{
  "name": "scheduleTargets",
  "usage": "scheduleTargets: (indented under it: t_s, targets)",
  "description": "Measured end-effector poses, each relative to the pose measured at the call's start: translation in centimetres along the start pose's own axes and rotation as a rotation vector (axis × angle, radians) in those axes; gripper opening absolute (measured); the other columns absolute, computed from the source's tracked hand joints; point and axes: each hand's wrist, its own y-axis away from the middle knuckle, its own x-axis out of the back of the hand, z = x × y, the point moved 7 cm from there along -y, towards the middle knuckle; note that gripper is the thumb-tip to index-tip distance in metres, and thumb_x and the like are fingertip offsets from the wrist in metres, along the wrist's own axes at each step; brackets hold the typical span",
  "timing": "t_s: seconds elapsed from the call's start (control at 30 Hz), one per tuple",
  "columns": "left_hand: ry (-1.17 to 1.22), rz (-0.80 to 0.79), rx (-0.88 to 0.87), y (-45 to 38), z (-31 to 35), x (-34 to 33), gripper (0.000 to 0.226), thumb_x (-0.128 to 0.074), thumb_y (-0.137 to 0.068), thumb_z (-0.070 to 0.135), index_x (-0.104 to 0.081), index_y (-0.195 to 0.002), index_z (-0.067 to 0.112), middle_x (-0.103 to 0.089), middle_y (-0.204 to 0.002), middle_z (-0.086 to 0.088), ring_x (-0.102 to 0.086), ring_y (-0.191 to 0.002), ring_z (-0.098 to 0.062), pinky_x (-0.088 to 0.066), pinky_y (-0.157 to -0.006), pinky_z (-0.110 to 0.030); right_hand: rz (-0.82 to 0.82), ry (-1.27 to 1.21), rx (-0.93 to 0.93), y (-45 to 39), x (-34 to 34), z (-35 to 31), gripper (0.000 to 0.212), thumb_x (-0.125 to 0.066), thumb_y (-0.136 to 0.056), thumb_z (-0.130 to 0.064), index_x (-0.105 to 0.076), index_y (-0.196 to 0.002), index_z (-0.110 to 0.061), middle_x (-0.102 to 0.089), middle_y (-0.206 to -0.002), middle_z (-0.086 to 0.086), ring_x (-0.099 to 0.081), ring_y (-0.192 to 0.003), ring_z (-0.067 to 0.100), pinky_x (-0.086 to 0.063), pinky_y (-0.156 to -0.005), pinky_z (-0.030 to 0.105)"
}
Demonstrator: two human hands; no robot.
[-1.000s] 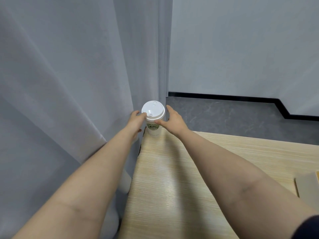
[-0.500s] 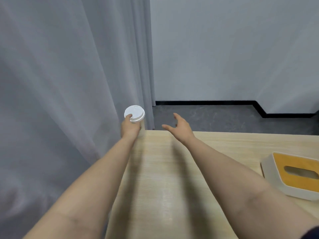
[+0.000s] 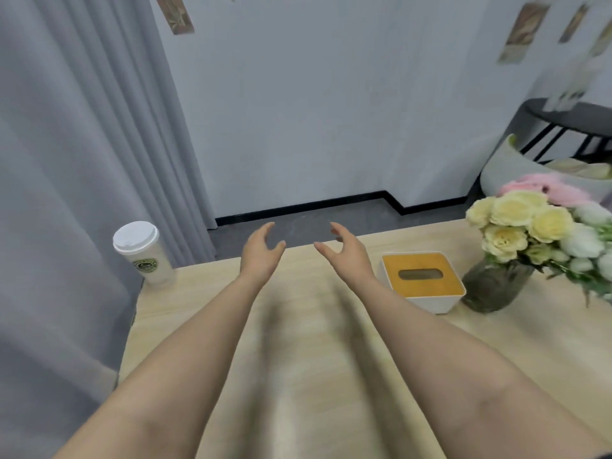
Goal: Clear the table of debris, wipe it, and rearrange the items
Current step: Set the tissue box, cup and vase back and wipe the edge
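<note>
Left fingers: loosely spread, holding nothing; left hand (image 3: 261,251) hovers over the far table edge.
Right fingers: relaxed and slightly curved, holding nothing; right hand (image 3: 347,251) faces the left, palms inward, well apart.
Cup: white lidded paper cup with a green logo (image 3: 143,253) stands upright at the far-left corner of the light wood-grain table (image 3: 298,342), touching or just beside the grey curtain (image 3: 82,193); blur prevents telling which.
Box: white tissue box with an orange top (image 3: 422,281) sits just right of the right hand.
Vase: dark glass vase of yellow and pink flowers (image 3: 496,286) is just beside the box.
Risk: curtain sway or a left-arm brush could tip the cup off the corner.
Open room: the centre and near table surface.
</note>
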Motion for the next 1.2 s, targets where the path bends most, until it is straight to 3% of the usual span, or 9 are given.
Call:
scheduleTargets:
  t_s: [0.2,0.33,0.5,0.67,0.87,1.03,1.2]
  targets:
    - [0.020,-0.162,-0.084,2.9,4.2,-10.7,0.053,-0.058,-0.090,0.020,-0.040,-0.140,0.018,-0.041,-0.143,0.000,-0.042,-0.128,-0.015,-0.034,-0.102,-0.027,0.150,0.011,-0.023,2.1,7.8,5.3,0.062,-0.063,-0.085,-0.043,-0.041,-0.138,-0.019,-0.048,-0.137,-0.003,-0.043,-0.128,0.013,-0.037,-0.104,0.032]
    - [0.013,-0.273,-0.126,5.2,6.2,-16.8,0.055,-0.061,-0.089,0.021,-0.041,-0.139,0.018,-0.042,-0.142,-0.002,-0.044,-0.126,-0.017,-0.037,-0.103,-0.031,0.205,0.048,-0.112,3.9,12.4,10.1,0.062,-0.063,-0.084,-0.045,-0.041,-0.137,-0.022,-0.049,-0.136,-0.005,-0.047,-0.124,0.016,-0.038,-0.096,0.029]
    - [0.003,-0.345,-0.163,6.9,8.5,-23.0,0.055,-0.062,-0.089,0.021,-0.041,-0.140,0.017,-0.042,-0.143,-0.003,-0.045,-0.125,-0.021,-0.039,-0.104,-0.033,0.291,0.090,-0.166,6.1,17.9,15.6,0.058,-0.063,-0.085,-0.041,-0.044,-0.135,-0.020,-0.053,-0.130,-0.001,-0.050,-0.119,0.018,-0.041,-0.093,0.032]
    - [0.047,-0.423,-0.177,8.2,10.0,-29.2,0.060,-0.065,-0.086,0.030,-0.041,-0.139,0.018,-0.042,-0.143,-0.001,-0.042,-0.130,-0.018,-0.036,-0.107,-0.037,0.346,0.104,-0.245,7.4,21.8,21.9,0.063,-0.063,-0.084,-0.043,-0.042,-0.137,-0.015,-0.049,-0.137,0.004,-0.046,-0.125,0.020,-0.041,-0.101,0.036]
    - [0.023,-0.430,-0.281,9.5,12.5,-36.1,0.055,-0.060,-0.091,0.024,-0.039,-0.141,0.014,-0.043,-0.143,-0.002,-0.044,-0.128,-0.019,-0.039,-0.104,-0.035,0.437,0.063,-0.313,7.2,26.0,28.0,0.066,-0.066,-0.082,-0.041,-0.041,-0.136,-0.012,-0.046,-0.136,0.008,-0.048,-0.122,0.024,-0.042,-0.099,0.037]
    - [0.019,-0.433,-0.245,9.5,14.5,-41.6,0.067,-0.063,-0.088,0.033,-0.034,-0.142,0.007,-0.040,-0.145,-0.007,-0.041,-0.131,-0.024,-0.037,-0.102,-0.033,0.441,0.028,-0.352,5.2,28.5,31.8,0.075,-0.069,-0.080,-0.041,-0.032,-0.139,-0.012,-0.038,-0.141,0.009,-0.045,-0.124,0.029,-0.040,-0.099,0.038]
    - [0.038,-0.438,-0.120,9.0,14.6,-44.9,0.056,-0.062,-0.089,0.031,-0.042,-0.134,0.006,-0.053,-0.130,-0.010,-0.050,-0.120,-0.027,-0.038,-0.085,-0.024,0.333,-0.047,-0.328,2.9,28.7,33.6,0.087,-0.073,-0.078,-0.037,-0.022,-0.145,-0.016,-0.029,-0.146,0.007,-0.039,-0.130,0.028,-0.037,-0.101,0.037]
